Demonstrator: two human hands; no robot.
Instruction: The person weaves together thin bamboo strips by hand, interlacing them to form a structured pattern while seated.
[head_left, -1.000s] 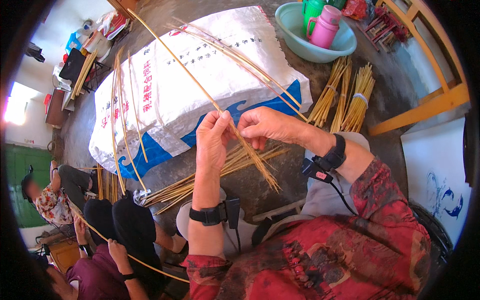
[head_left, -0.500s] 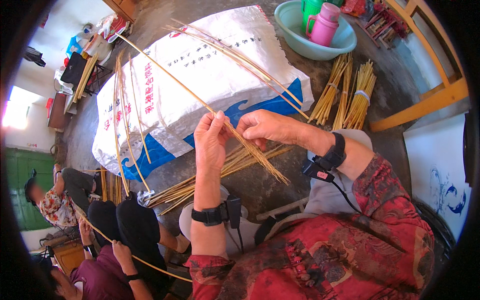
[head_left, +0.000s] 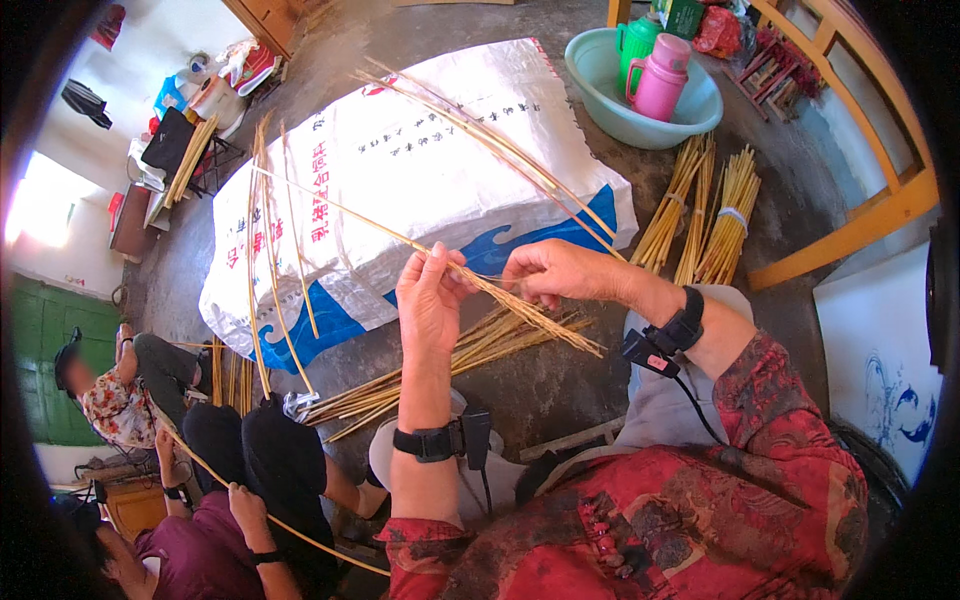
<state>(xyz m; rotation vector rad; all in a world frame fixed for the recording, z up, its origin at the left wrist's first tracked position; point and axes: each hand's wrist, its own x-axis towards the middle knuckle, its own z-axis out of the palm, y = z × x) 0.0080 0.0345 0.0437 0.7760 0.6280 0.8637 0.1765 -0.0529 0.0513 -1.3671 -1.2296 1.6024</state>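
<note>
Left hand (head_left: 430,295): closed, thumb and fingers gripping a dry straw-coloured stalk (head_left: 350,212) just above its branched tuft (head_left: 545,320). Right hand (head_left: 560,275): fingers curled in by the tuft, looks like a pinch on a thin strand (head_left: 492,279); exact contact partly hidden. Stalk sits mid-air, over the near edge of the sheet, bare end pointing away and left, tuft toward the right knee. My read: left grip anchors the stalk at the tuft's base so the right can reach the side strands.

Loose stalks (head_left: 500,143) lie lengthwise on the white woven-plastic sheet (head_left: 370,250), apart from the stalk pile (head_left: 490,342) on the floor below the hands; probably sorted, can't confirm. Tied bundles (head_left: 735,215) at right, likely bound to keep them together.

Surface: sheet, blue wave print along its near edge, spread on a grey floor (head_left: 330,30). Room: pale-blue basin (head_left: 640,128) with pink (head_left: 660,85) and green flasks inside, wooden frame (head_left: 860,225) right, green door (head_left: 40,370) left. Co-worker at lower left holds another stalk (head_left: 315,542) in both hands.
</note>
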